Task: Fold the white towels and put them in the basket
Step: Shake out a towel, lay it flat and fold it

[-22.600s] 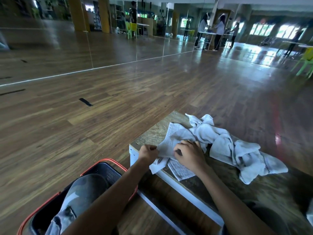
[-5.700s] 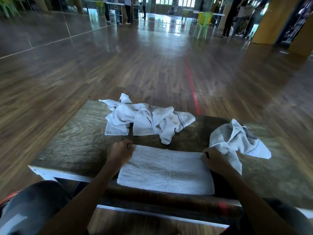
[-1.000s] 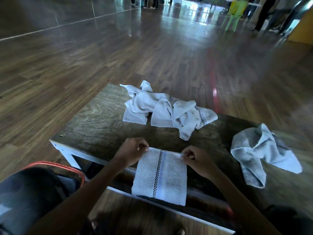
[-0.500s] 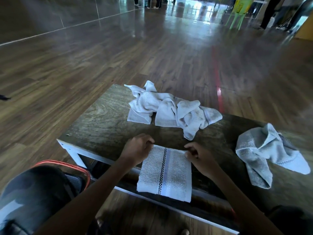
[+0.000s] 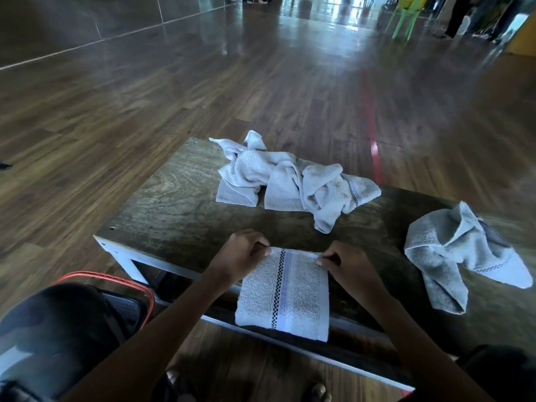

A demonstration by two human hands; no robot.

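The folded towel (image 5: 284,291) is laid at the near edge of the counter (image 5: 174,204), its lower part hung over that edge (checked stripe up). Its far left corner is pinched by the curled fingers of the left hand (image 5: 240,253), its far right corner by those of the right hand (image 5: 345,264). Bare counter is left open leftward, up to the corner. A crumpled pile of towels (image 5: 290,181) is seen behind, a single crumpled towel (image 5: 452,250) well apart on the right, the red-rimmed basket (image 5: 116,278) below left. Against several seconds earlier, the towel is folded narrower.
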